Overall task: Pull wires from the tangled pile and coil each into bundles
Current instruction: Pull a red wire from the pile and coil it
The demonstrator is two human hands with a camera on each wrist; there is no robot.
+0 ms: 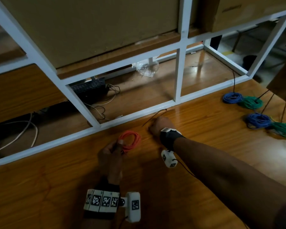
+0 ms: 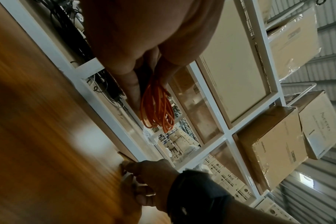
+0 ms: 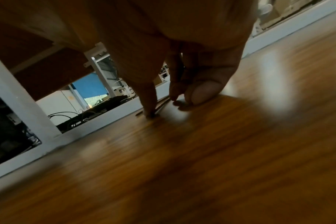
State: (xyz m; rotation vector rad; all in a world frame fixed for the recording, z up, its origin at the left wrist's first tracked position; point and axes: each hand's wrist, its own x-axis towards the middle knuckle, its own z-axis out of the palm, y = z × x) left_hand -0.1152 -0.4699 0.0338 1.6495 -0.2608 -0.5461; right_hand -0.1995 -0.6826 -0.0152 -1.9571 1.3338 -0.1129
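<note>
A coil of orange wire (image 1: pixel 130 140) (image 2: pixel 157 109) hangs from my left hand (image 1: pixel 112 154), whose thumb and fingers pinch one side of the loop just above the wooden table (image 1: pixel 205 129). Farther right, my right hand (image 1: pixel 155 126) (image 3: pixel 163 106) is curled down on the table beside the white frame. Its fingertips (image 3: pixel 150 112) pinch at a thin black tie (image 1: pixel 155 115) (image 3: pixel 161 104) lying flat there. The tie's ends stick out on both sides of the hand. The left wrist view also shows the right hand (image 2: pixel 150 171) low on the tabletop.
Coiled bundles lie at the table's right: a blue coil (image 1: pixel 232 98) against a green coil (image 1: pixel 251 102), and another blue coil (image 1: pixel 258 120) beside loose green wire (image 1: pixel 284 128). Thin black ties (image 1: pixel 267 103) cross them. A white metal frame (image 1: pixel 139 113) borders the far edge.
</note>
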